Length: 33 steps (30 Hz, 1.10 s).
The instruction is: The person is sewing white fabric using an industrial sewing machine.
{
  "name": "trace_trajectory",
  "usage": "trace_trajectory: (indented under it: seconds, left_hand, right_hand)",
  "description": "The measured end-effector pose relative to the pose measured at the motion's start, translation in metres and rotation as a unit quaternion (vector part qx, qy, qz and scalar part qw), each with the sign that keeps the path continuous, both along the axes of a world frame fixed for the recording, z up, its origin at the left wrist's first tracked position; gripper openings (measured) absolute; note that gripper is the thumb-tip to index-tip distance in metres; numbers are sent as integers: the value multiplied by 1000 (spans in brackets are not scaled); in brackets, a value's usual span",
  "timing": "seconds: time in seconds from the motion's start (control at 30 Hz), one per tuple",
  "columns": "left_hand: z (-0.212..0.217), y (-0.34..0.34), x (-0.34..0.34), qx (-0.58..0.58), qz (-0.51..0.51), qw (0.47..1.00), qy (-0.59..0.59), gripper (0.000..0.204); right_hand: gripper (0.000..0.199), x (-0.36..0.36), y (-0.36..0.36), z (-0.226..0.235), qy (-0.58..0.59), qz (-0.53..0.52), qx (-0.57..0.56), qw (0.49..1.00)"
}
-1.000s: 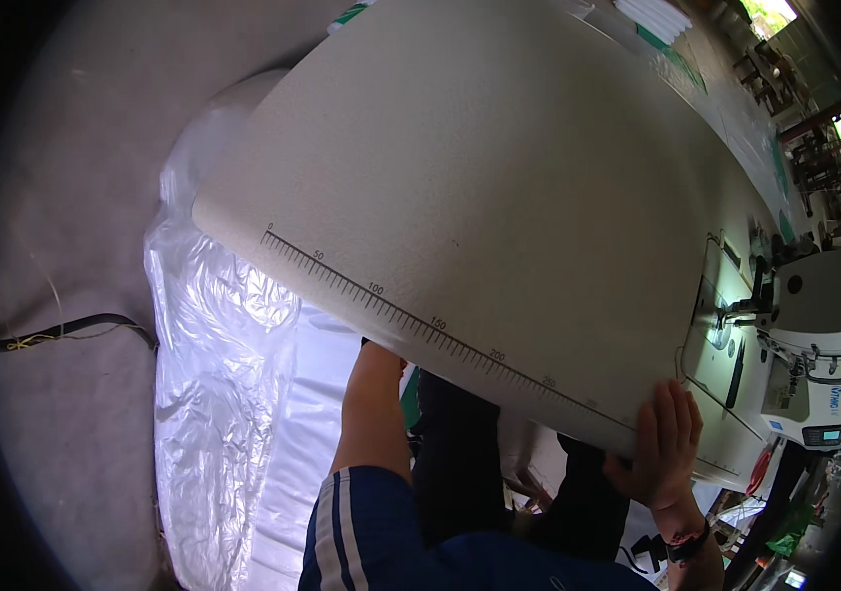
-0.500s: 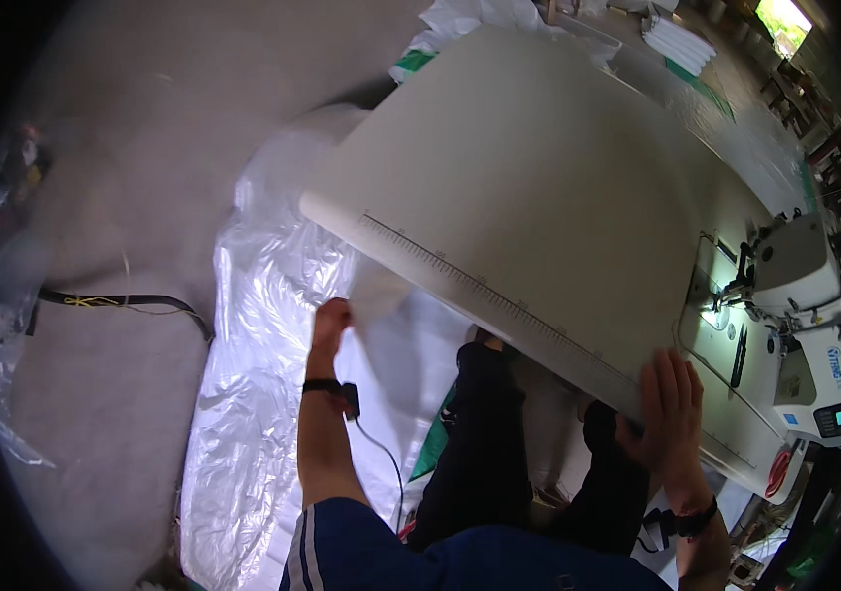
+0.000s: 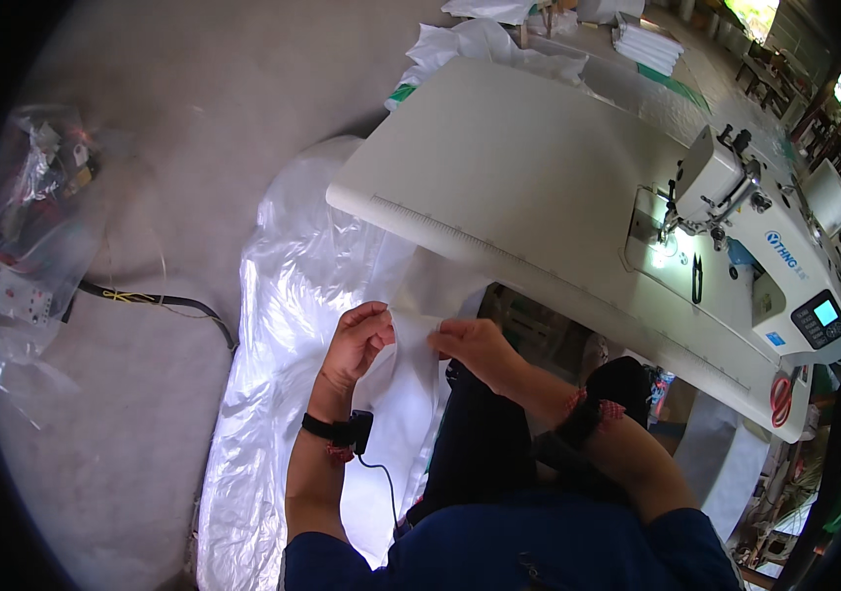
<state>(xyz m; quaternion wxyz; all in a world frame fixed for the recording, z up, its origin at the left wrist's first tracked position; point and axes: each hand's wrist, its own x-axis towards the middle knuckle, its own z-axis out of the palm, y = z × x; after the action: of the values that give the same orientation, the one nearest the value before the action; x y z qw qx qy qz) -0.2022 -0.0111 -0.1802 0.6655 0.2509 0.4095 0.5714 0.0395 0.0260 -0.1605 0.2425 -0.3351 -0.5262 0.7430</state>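
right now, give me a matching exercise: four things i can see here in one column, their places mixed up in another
Things
1. white sheet
2. slim black tool
3. red-handled tool
4. folded white stack

Places
A. at the near right corner of the tabletop
B. beyond the tabletop's far edge
C. between the left hand and the right hand
D. on the tabletop, close to the lit needle area of the sewing machine

Pairs: 1-C, 2-D, 3-A, 4-B
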Motion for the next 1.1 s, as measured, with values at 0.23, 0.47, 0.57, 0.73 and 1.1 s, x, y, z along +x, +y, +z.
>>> trace_trajectory:
  seconds: [0.23,0.47,0.57,0.73,1.1]
  left_hand:
    - [37,-17,12,21,-11,999,37,12]
    - [64,-27,-58,126,234,864,428,22]
    - [106,-10,-166,93,428,692,574,25]
    - [232,-55,-319,60,701,397,589,25]
    - [181,83,-171,-150,197,386,889,31]
  right_hand:
    - [25,7,-27,37,110,6,-127,986]
    - [16,34,-52,63,187,-37,-44,981]
    - [13,75,-46,80,286,-110,-40,951]
    - [31,270,-42,133,352,-447,79,818]
    - [21,461,-191,12,-772,-64,192,603]
